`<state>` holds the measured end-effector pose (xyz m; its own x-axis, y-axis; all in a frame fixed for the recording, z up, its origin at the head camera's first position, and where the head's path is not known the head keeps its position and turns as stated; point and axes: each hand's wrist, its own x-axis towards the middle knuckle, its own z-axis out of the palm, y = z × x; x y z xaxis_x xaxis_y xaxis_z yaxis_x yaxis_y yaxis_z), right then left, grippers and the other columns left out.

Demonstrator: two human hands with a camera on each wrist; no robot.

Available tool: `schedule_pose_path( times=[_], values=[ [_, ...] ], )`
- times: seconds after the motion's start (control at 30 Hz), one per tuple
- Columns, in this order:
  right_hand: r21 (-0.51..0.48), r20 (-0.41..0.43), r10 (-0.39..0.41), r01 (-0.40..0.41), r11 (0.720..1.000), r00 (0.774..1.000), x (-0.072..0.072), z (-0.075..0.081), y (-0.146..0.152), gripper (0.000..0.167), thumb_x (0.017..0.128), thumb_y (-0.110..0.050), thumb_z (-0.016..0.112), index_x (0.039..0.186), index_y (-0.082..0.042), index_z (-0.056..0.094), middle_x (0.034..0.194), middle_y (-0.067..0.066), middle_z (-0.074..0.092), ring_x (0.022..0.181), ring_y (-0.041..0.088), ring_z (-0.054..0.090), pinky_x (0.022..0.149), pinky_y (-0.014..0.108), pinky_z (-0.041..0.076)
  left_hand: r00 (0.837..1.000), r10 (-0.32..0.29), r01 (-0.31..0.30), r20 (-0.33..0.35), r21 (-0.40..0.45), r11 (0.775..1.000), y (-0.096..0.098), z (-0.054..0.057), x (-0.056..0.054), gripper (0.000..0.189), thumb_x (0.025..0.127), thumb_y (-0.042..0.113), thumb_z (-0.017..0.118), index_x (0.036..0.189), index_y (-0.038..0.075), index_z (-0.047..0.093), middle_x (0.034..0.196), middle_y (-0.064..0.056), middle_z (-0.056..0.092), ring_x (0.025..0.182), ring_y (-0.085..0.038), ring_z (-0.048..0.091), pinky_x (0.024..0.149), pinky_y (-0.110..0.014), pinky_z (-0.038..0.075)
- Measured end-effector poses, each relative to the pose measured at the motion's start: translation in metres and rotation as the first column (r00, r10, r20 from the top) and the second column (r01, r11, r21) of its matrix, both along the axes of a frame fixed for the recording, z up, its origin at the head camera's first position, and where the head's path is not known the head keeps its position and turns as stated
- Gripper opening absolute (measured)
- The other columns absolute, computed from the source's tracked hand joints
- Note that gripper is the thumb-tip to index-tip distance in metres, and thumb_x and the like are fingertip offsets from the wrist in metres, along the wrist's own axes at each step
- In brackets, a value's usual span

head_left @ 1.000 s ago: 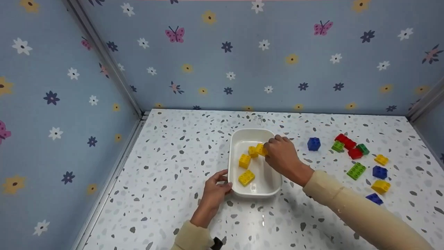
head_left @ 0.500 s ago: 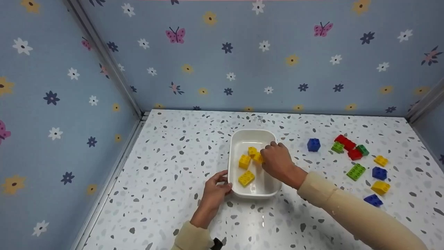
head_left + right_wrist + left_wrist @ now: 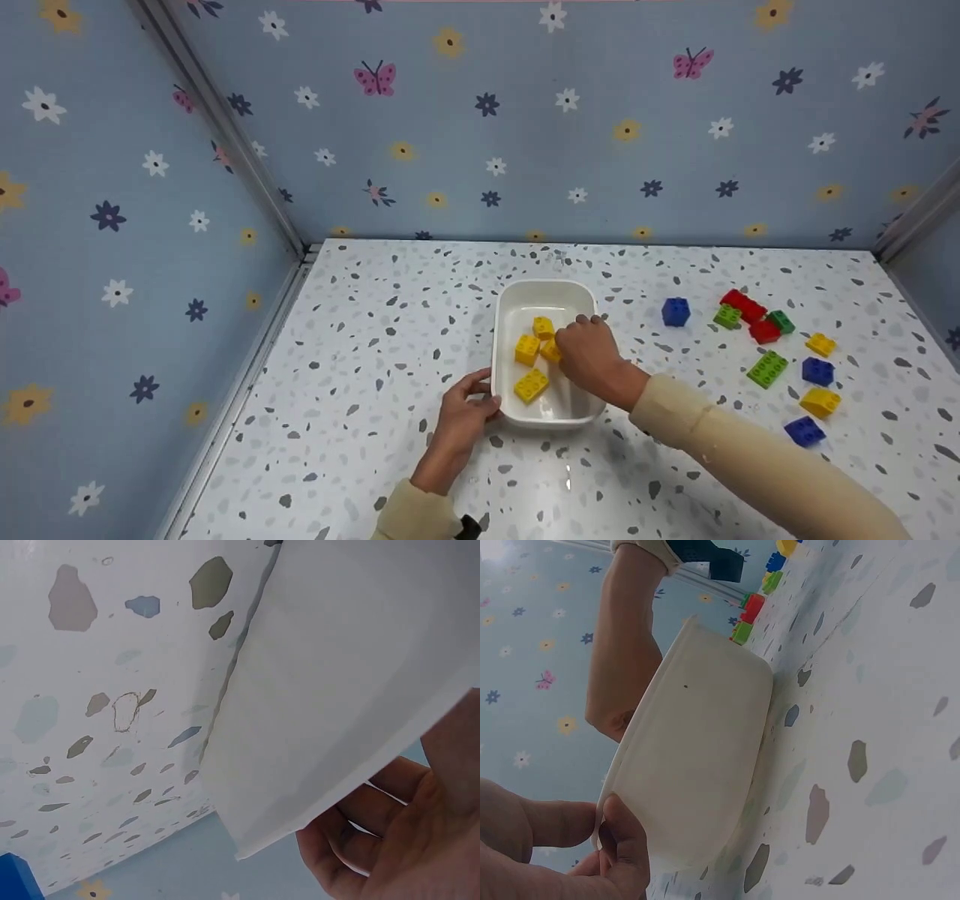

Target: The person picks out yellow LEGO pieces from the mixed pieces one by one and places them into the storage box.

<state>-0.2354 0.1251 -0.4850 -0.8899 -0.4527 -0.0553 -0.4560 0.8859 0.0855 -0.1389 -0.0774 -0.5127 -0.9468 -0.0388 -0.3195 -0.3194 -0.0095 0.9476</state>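
A white plastic tub stands on the table with several yellow toy building bricks inside. My left hand pinches the tub's near left rim; in the left wrist view thumb and fingers lie either side of that edge. My right hand reaches in over the right rim. Its curled fingers hold a yellow building brick, partly covered by the hand. Other yellow bricks lie left of it, such as a two-by-four brick. In the right wrist view the tub wall hides the fingertips and the brick.
To the right lie loose bricks: a blue brick, a red brick, a light green brick, a yellow sloped brick and several others. A flowered wall panel closes off the table's back.
My right hand has moved left and toward me inside the tub, carrying the yellow brick away from the small one behind it. The left hand has stayed at the rim.
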Motion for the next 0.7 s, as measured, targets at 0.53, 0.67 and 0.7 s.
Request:
schedule_pose_path(
  times=[0.53,0.67,0.7],
  values=[
    [-0.012,0.034,-0.034,0.035,0.999,0.999,0.0016,-0.0061,-0.0022,0.02,0.094,-0.014,0.079,0.105,0.002,0.077,0.089,0.017,0.074,0.085,0.032,0.064,0.095,0.054,0.056,1.0,0.006,-0.006,0.009,-0.014,1.0,0.0006,-0.0007,0.0,0.051,0.1,-0.002,0.065,0.15,0.0,0.055,0.123,-0.018,0.057,0.092,-0.02,0.064,0.084,-0.028,0.06],
    [-0.01,0.028,-0.038,0.038,0.999,0.999,0.0015,-0.0068,-0.0014,0.023,0.093,-0.017,0.081,0.105,0.002,0.077,0.087,0.016,0.073,0.083,0.032,0.063,0.094,0.053,0.057,1.0,0.008,-0.008,0.015,-0.018,1.0,0.0008,-0.0009,-0.0005,0.05,0.1,-0.003,0.064,0.15,0.001,0.056,0.123,-0.018,0.057,0.093,-0.021,0.063,0.085,-0.027,0.06],
    [-0.016,0.024,-0.038,0.038,0.999,0.999,0.0017,-0.0062,-0.0007,0.024,0.093,-0.018,0.081,0.105,0.002,0.078,0.087,0.015,0.074,0.084,0.032,0.063,0.094,0.053,0.057,1.0,0.008,-0.007,0.016,-0.019,1.0,0.0008,-0.0011,-0.0006,0.05,0.1,-0.003,0.064,0.15,0.001,0.056,0.124,-0.018,0.057,0.093,-0.021,0.063,0.085,-0.027,0.06]
  ],
)
